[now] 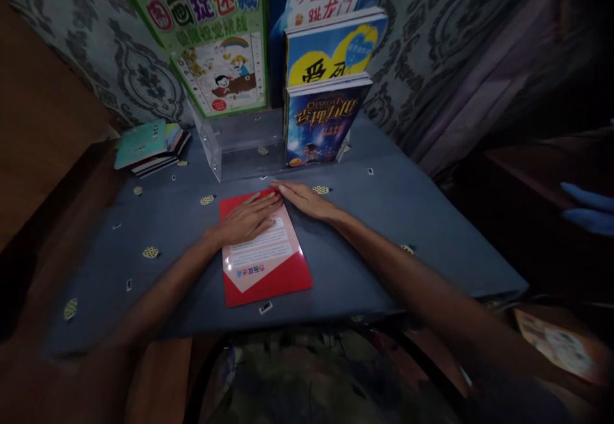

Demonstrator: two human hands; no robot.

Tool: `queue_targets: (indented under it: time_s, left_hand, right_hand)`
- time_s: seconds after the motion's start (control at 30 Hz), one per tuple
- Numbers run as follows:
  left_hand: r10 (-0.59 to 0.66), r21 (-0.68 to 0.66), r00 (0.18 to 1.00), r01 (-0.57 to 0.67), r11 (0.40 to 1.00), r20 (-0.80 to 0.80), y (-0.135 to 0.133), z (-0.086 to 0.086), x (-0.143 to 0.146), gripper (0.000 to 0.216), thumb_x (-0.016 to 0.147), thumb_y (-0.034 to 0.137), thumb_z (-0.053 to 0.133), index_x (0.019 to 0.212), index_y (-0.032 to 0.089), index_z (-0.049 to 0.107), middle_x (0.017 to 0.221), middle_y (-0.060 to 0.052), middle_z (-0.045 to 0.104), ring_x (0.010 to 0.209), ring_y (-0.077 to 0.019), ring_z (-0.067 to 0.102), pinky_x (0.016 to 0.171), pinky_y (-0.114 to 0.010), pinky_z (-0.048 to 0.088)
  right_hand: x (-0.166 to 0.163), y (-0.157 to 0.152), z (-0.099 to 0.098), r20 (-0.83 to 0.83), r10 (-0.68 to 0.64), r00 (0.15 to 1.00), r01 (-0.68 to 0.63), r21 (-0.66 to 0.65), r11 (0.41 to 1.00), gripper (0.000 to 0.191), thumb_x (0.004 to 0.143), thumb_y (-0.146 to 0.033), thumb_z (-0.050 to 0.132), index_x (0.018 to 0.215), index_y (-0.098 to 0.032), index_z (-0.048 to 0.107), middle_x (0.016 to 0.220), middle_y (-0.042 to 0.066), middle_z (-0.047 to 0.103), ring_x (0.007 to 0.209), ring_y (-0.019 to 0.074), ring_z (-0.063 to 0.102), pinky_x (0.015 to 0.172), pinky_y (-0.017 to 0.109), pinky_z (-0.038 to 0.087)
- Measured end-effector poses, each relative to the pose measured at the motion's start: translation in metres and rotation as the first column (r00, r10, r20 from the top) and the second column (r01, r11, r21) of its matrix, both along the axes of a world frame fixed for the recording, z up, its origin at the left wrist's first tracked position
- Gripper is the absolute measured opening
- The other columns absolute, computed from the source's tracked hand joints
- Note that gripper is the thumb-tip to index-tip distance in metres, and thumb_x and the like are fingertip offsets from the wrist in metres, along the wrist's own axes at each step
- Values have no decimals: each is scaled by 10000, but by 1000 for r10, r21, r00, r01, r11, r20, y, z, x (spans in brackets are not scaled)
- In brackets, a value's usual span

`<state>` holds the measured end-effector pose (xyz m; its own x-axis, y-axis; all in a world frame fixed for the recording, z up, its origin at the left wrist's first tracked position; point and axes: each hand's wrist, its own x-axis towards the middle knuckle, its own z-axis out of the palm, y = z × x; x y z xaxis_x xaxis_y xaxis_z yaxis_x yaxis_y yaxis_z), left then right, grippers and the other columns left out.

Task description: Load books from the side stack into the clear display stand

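- Red paperback (268,286): flat on counter (355,264).
- Left hand (249,220) open on cover, right hand (306,200) outstretched at far-right corner; neither grasping.
- Probably light, bendy, slick; grip near edge.

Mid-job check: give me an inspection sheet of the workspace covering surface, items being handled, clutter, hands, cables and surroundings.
Surface: table under a blue-grey cloth printed with yellow pineapples.
Items handled: glossy red-and-pink rectangular paper book, lying flat near the table's front edge.
Clutter: clear plastic stand holding upright books, among them a large green-framed book and a dark-blue paperback; stack of thin books with a teal cover on top, back left.
Left hand: palm down across the red-and-pink book.
Right hand: fingertips at that book's far right corner; contact unclear.
Cables: nothing seen.
Surroundings: grey patterned wall covering behind; blurred blue shape at right, unidentifiable.
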<state>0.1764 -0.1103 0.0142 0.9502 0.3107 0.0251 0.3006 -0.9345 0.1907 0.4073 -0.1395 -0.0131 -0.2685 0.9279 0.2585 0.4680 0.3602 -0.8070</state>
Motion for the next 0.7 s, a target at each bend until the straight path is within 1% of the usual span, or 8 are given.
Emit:
queue_targets:
  time_s: [0.13,0.27,0.37,0.47,0.6,0.7]
  left_hand:
    - [-51,-25,998,52,998,24,0,-1,0,574,1073,471,213,1568,203,327,1630,-79,339,1537,-201,253,1276,-477,164]
    - [-84,-62,996,86,994,21,-8,1,1,558,1077,463,218,1560,215,347,1616,-65,372,1531,-204,272,1273,-494,172]
    - [-113,-72,993,114,991,13,-18,5,1,546,1082,444,227,1552,202,363,1618,-63,366,1540,-199,244,1278,-484,155]
    - [-162,-75,987,162,984,6,-29,7,0,540,1083,440,248,1562,208,342,1619,-59,361,1539,-188,243,1282,-457,138]
    - [-213,-69,977,214,975,18,-44,5,-3,526,1083,434,274,1573,249,319,1620,-42,362,1527,-176,279,1279,-426,138]
    - [-255,-72,967,256,964,17,-57,4,-4,533,1079,439,291,1576,245,315,1618,-44,365,1528,-183,277,1278,-422,132]
  right_hand:
    - [1,-1,-3,74,10,997,-14,43,999,543,1034,-548,355,1335,-206,652,1492,94,558,1403,267,492,1187,492,370]
    - [-1,-3,-1,145,23,989,-33,68,997,519,1048,-480,344,1335,-175,649,1507,112,538,1418,260,474,1189,483,371]
    - [-3,-5,-1,180,17,983,-33,89,996,503,1053,-440,337,1352,-167,635,1525,110,516,1428,256,461,1193,478,369]
    - [-4,-7,-1,198,5,980,-26,103,994,474,1051,-410,355,1361,-178,627,1533,96,509,1436,254,449,1195,483,364]
    - [-3,-9,-3,223,18,975,-46,119,992,445,1032,-343,405,1386,-158,603,1554,112,478,1434,258,452,1187,471,374]
    - [-3,-10,-3,238,25,971,-58,132,990,443,1021,-310,423,1396,-147,593,1564,122,462,1434,260,452,1186,473,373]
